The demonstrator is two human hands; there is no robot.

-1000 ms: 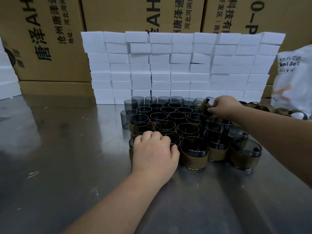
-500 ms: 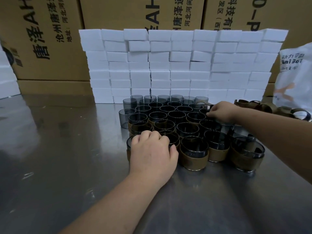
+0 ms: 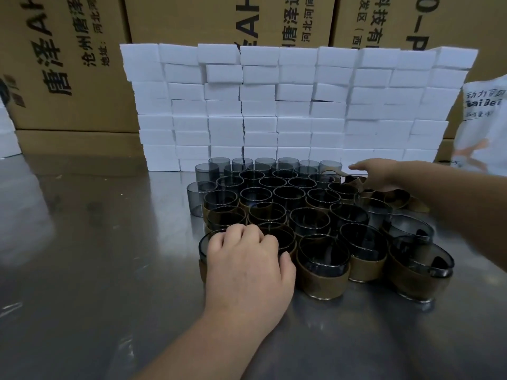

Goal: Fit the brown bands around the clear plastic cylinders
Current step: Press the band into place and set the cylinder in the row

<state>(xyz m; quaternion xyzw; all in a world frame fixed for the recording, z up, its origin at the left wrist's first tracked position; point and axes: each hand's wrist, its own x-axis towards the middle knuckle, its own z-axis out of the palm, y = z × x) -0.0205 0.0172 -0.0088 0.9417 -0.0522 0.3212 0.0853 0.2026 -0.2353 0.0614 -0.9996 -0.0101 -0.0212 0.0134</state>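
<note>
Several smoky clear plastic cylinders point(image 3: 288, 198) stand packed together on the steel table point(image 3: 96, 270). The front rows wear brown bands, like the one at the front point(image 3: 323, 281); the back and left ones, such as this bare cylinder point(image 3: 197, 196), have none. My left hand point(image 3: 247, 267) rests on the front-left banded cylinder point(image 3: 204, 246), fingers curled over its rim and thumb at its side. My right hand point(image 3: 375, 172) reaches in from the right with fingers stretched out, just above a heap of loose brown bands point(image 3: 395, 197) at the cluster's back right.
A wall of stacked white foam blocks point(image 3: 274, 105) stands right behind the cylinders. Behind it are large printed cardboard boxes point(image 3: 68, 64). A white printed bag point(image 3: 482, 127) sits at the far right. More white blocks point(image 3: 8, 133) show at the left edge.
My right hand let go of the cylinder it held at the cluster's back right, opened its fingers and shifted back over the loose bands. My left hand stayed on the front-left cylinder.
</note>
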